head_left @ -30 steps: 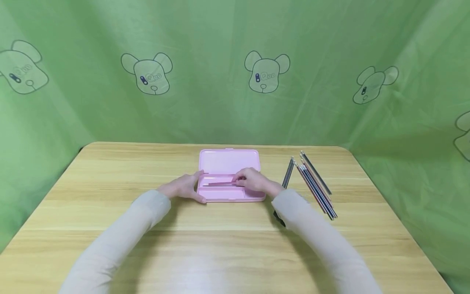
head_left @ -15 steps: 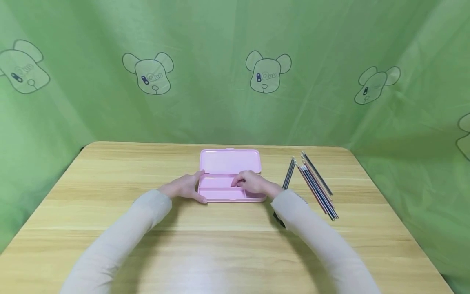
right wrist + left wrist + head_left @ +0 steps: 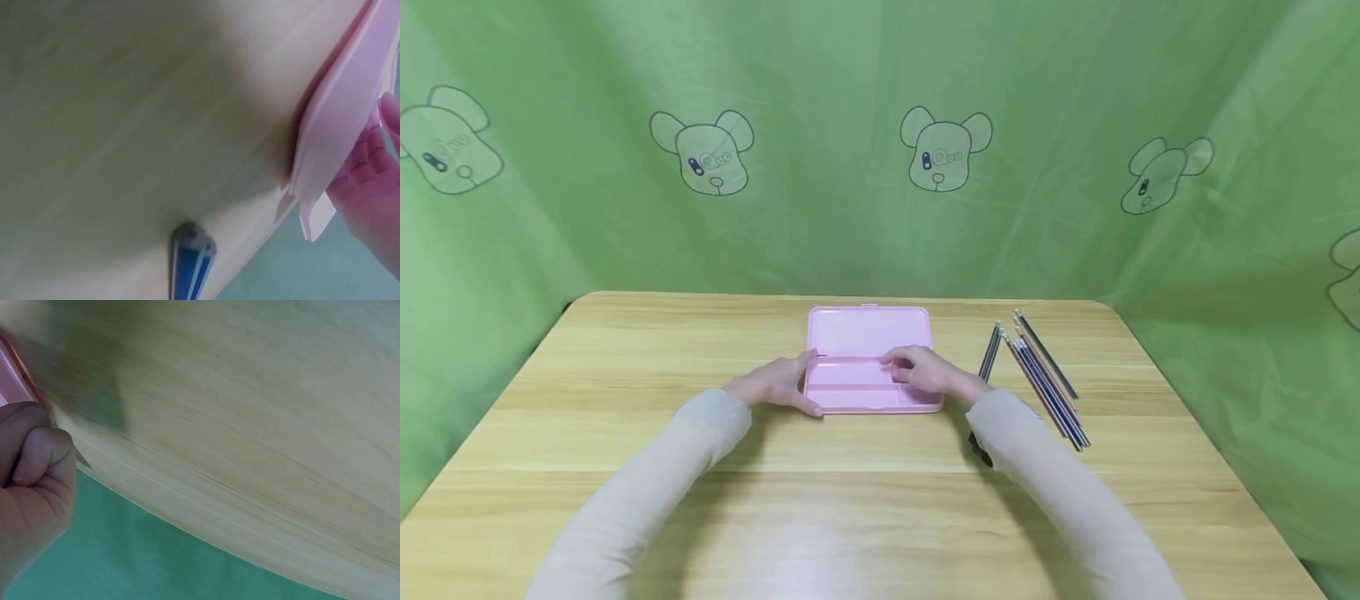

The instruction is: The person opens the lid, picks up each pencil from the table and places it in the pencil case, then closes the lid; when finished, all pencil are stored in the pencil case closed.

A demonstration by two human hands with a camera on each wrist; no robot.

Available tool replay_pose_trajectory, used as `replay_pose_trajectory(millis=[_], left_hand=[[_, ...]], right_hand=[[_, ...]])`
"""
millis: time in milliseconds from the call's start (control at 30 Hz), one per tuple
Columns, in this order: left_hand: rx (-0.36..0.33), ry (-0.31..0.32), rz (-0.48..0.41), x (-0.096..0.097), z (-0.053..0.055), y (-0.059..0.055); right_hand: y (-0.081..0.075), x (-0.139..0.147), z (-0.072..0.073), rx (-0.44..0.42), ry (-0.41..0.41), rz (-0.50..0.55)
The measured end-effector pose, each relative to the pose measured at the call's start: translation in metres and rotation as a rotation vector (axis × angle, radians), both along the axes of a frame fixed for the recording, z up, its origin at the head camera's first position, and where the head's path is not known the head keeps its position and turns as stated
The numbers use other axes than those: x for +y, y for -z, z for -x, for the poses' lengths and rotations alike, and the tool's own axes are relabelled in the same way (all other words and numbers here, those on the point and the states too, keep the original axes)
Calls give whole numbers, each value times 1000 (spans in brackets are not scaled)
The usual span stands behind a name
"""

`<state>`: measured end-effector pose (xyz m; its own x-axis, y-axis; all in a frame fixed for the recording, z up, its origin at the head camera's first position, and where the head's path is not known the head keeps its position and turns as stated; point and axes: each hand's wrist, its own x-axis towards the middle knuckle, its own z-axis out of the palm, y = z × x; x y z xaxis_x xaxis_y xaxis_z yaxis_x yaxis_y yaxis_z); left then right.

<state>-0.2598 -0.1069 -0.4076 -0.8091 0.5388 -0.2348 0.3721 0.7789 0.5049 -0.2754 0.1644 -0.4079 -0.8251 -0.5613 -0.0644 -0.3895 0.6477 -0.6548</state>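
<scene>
A pink pencil case lies on the table with its lid folded back. Its tray has a long back compartment, a long front one and a small one at the right. My left hand grips the case's left end, thumb at the front corner and fingers at the back. Over the right part of the tray is my right hand, fingers loosely bent, no pencil visible in them. In the right wrist view this hand is behind the case wall. Whether a pencil lies in the tray I cannot tell.
Several striped pencils lie in a loose bundle right of the case. A few dark pencils sit closer, partly behind the right sleeve. A black object shows at the right cuff. Green curtain surrounds the wooden table.
A red pencil pinched by my right hand in the back compartment was let go and is out of sight. That hand has risen slightly and shifted right. My left hand stays put.
</scene>
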Motion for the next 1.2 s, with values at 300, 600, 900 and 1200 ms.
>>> replay_pose_trajectory(millis=[300, 600, 900, 1200], left_hand=[[-10, 2, -8, 2, 1, -1], [-35, -11, -34, 4, -2, 3], [-27, 4, -34, 6, -3, 2], [-19, -4, -12, 2, -5, 0]], right_hand=[[-7, 22, -2, -88, 85, 115], [-4, 63, 0, 20, 120, 93], [-14, 102, -11, 25, 208, 75], [-9, 144, -11, 60, 242, 61]])
